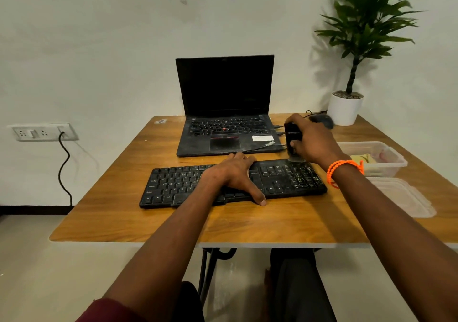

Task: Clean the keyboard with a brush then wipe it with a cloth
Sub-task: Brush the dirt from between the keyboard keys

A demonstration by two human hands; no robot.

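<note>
A black keyboard lies across the wooden table in front of me. My left hand rests flat on its middle, fingers straight, thumb reaching over the front edge. My right hand grips a black brush upright, its pale bristles touching the top right corner of the keyboard above the number pad. A yellowish cloth lies inside a clear plastic box to the right.
An open black laptop stands just behind the keyboard, cables plugged into its right side. A dark mouse and a potted plant stand at the back right. A clear lid lies near the right edge.
</note>
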